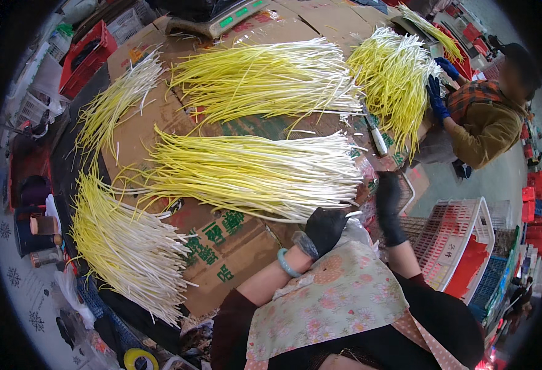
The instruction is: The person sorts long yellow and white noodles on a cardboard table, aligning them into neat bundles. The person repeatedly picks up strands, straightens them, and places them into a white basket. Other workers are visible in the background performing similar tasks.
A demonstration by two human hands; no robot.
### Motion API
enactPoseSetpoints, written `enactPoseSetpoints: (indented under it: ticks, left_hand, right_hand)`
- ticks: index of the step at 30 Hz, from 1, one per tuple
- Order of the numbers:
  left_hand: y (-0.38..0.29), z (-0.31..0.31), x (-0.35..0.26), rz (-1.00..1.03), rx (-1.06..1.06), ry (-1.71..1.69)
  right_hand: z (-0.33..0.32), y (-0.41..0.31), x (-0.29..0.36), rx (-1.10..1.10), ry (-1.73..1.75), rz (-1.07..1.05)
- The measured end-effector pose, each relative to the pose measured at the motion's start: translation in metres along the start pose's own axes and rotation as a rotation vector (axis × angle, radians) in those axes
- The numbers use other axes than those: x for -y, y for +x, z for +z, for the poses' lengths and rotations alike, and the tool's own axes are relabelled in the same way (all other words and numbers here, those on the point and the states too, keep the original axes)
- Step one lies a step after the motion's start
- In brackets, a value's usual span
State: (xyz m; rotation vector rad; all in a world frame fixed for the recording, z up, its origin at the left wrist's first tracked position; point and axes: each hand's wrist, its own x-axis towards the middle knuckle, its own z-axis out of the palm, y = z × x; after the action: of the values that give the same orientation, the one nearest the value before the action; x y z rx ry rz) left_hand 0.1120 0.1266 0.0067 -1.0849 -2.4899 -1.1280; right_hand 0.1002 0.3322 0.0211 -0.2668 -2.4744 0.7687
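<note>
Yellow-and-white garlic chives [257, 173] lie in a long heap across cardboard [234, 273] before me. My left hand [325, 231], in a black glove, is at the near edge of this heap's white ends; a short white stalk lies beside its fingers, and its grip is hidden. To the right, my right hand [389, 199], also black-gloved and blurred, is raised past the white ends; whether it holds anything is unclear. A second heap of chives [271, 78] lies farther off, with a knife [378, 138] by its white ends. Another heap [127, 245] lies at the left.
A person in blue gloves [437, 97] handles a chive pile [391, 74] at the far right. White plastic baskets [451, 245] stand right of my body. A scale [220, 23] is at the far edge, a smaller chive bunch [123, 97] at the back left, yellow tape [140, 359] bottom left.
</note>
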Motion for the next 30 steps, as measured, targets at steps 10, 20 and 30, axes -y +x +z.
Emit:
enactPoseSetpoints:
  ticks: [10, 20, 30]
  left_hand:
    - [0.008, -0.073, 0.062, -0.213, -0.014, 0.079]
    - [0.021, -0.088, 0.098, -0.328, 0.244, 0.192]
    - [0.015, -0.100, 0.088, -0.233, 0.114, 0.083]
  right_hand:
    - [0.011, 0.004, 0.056, 0.259, 0.349, -0.023]
    - [0.083, 0.007, 0.113, 0.640, 0.047, -0.363]
    - [0.071, 0.002, 0.104, 0.555, 0.494, 0.044]
